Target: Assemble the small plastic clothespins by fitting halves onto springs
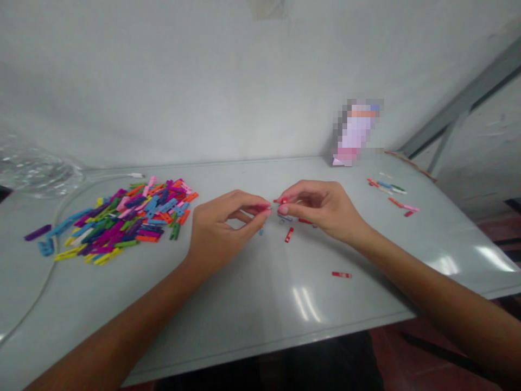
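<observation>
My left hand (pixel 226 220) is closed in a pinch at the middle of the table, with a tiny greyish thing at its fingertips that I cannot make out. Facing it, almost fingertip to fingertip, my right hand (pixel 315 206) pinches a small red clothespin half (pixel 276 201). Beneath the hands lie metal clothespin springs (pixel 285 218) and a light blue piece (pixel 261 231), partly hidden by the fingers. A red clothespin half (pixel 288 234) rests just below the right fingertips. Nearer the front edge is another red clothespin half (pixel 342 275).
A heap of colourful clothespins (pixel 134 217) covers the table's left part, beside a white cable (pixel 52 266) and clear plastic (pixel 36 168). Several loose clothespin pieces (pixel 393 188) lie at the right. A blurred pinkish package (pixel 356 133) leans against the wall.
</observation>
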The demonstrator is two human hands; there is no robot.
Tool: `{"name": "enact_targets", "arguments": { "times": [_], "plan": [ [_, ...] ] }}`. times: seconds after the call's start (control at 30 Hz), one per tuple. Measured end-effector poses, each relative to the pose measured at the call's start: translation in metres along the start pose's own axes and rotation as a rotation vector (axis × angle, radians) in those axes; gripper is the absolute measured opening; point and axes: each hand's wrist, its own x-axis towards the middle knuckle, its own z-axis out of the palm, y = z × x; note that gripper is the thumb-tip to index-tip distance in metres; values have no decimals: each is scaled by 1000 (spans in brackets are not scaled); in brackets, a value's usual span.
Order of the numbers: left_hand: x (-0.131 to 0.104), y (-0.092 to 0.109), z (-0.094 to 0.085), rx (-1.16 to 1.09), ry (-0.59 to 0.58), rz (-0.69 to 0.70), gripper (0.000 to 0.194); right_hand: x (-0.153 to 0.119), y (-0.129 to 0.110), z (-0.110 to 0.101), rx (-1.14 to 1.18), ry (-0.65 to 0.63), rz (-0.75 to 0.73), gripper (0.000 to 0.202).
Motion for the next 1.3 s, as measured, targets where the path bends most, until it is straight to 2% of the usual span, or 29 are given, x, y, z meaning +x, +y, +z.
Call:
{"name": "enact_targets", "arguments": {
  "times": [0.2, 0.33, 0.53, 0.77, 0.9, 1.1, 1.3],
  "plan": [
    [1, 2, -2, 66, 21, 11, 6, -1, 0, -4, -232, -59, -141, 20],
    [1, 2, -3, 104, 21, 32, 7, -3, 0, -4, -344, -101, -232, 19],
    [1, 4, -2, 68, -5, 68, 6, -10, 3, 3, -285, 14, -201, 26],
    [-1, 5, -2, -15, -37, 43, 7, -13, 2, 2, -436, 55, -396, 18],
    [-1, 4, -2, -35, -41, 28, 6, -14, -1, 3, -409, 65, -353, 20],
    [-1, 2, -4, -78, -20, -3, 8, -14, -7, 5, -370, 64, -329, 11],
    [-1, 1, -4, -88, -5, 12, 9, -14, -5, 6, -340, 100, -288, 15]
  ]
}}
